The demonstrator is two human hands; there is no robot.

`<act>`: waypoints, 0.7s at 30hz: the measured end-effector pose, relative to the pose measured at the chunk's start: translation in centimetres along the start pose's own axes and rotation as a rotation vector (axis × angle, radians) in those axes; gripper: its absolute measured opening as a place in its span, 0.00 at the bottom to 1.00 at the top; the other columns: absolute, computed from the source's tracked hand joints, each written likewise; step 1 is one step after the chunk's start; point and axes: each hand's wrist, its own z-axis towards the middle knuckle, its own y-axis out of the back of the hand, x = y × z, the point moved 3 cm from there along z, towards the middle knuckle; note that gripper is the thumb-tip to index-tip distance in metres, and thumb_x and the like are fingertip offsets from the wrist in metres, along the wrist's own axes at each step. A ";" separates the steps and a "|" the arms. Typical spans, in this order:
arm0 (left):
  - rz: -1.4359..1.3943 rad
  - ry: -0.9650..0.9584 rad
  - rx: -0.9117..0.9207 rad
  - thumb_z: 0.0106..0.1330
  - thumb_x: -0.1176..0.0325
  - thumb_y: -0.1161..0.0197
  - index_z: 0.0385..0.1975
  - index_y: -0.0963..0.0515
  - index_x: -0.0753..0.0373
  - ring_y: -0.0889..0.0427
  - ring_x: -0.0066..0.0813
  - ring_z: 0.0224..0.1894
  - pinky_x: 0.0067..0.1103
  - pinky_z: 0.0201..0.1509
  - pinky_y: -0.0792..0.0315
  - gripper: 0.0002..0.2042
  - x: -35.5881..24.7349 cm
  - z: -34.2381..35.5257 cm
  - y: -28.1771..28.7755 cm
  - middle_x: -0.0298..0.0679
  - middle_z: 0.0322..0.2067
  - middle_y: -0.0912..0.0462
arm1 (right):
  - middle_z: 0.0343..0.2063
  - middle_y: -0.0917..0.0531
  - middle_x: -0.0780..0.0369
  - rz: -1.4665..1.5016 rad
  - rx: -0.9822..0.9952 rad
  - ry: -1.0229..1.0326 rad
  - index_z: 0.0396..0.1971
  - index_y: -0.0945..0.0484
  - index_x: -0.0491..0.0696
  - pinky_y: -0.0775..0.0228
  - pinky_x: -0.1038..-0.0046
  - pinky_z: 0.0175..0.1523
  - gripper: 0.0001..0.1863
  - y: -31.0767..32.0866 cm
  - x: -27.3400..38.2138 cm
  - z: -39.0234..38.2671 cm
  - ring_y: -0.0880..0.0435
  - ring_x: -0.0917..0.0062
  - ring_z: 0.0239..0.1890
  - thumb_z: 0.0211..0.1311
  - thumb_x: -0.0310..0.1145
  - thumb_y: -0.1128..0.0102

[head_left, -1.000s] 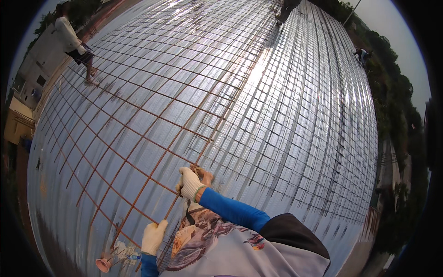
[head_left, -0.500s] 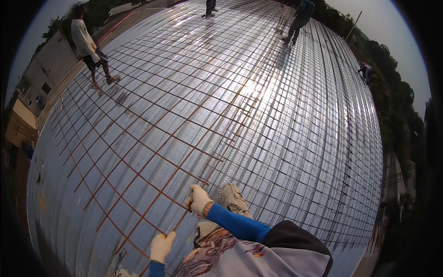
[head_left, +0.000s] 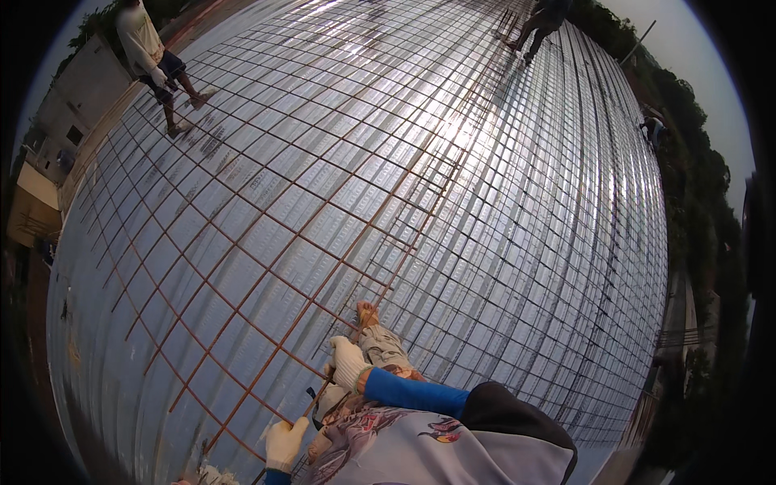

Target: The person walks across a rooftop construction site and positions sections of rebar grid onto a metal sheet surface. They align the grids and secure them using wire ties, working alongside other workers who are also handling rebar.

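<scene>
A rusty steel mesh panel (head_left: 267, 242) lies tilted over the shiny corrugated metal deck (head_left: 517, 210). My right hand (head_left: 349, 361), in a pale work glove with a blue sleeve behind it, is closed on a bar at the near edge of the mesh panel. My left hand (head_left: 284, 444), gloved the same way, grips the same edge lower down. My foot in a worn shoe (head_left: 380, 339) stands on the deck just beyond my right hand.
One person (head_left: 153, 61) in a light shirt and dark shorts stands at the far left end of the mesh. Another person (head_left: 543, 20) walks at the top. Finer grey mesh covers the deck to the right. Trees and buildings ring the deck's edge.
The view has tipped down and shifted. The mesh panel and the person at far left sit further right in view. Both my hands keep their hold on the mesh edge.
</scene>
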 end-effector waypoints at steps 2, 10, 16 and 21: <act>0.017 0.066 0.034 0.61 0.47 0.35 0.23 0.20 0.74 0.25 0.30 0.20 0.33 0.29 0.31 0.28 -2.0 0.0 0.2 0.43 0.14 0.27 | 0.22 0.31 0.63 -0.007 -0.017 -0.011 0.35 0.29 0.48 0.32 0.59 0.24 0.13 0.1 2.0 -0.6 0.34 0.70 0.20 0.64 0.40 0.37; 0.007 -0.037 -0.061 0.61 0.46 0.34 0.22 0.21 0.75 0.27 0.27 0.21 0.34 0.29 0.32 0.28 -8.9 3.2 1.1 0.45 0.13 0.30 | 0.31 0.26 0.58 -0.077 0.027 -0.011 0.51 0.27 0.43 0.31 0.55 0.27 0.21 -2.8 9.1 1.6 0.24 0.68 0.26 0.64 0.41 0.38; 0.094 0.021 -0.002 0.60 0.41 0.37 0.29 0.16 0.73 0.15 0.54 0.31 0.41 0.38 0.26 0.31 -12.9 3.4 3.0 0.60 0.24 0.18 | 0.33 0.22 0.58 -0.056 -0.095 -0.057 0.48 0.24 0.42 0.30 0.55 0.34 0.22 -4.7 11.5 2.1 0.23 0.69 0.27 0.66 0.45 0.36; 0.026 0.064 0.026 0.60 0.40 0.37 0.29 0.17 0.72 0.15 0.53 0.31 0.41 0.39 0.26 0.31 -13.0 3.2 3.1 0.60 0.23 0.18 | 0.37 0.17 0.60 -0.138 -0.037 0.012 0.49 0.20 0.47 0.29 0.65 0.24 0.16 -4.8 12.2 -0.8 0.18 0.74 0.27 0.67 0.38 0.42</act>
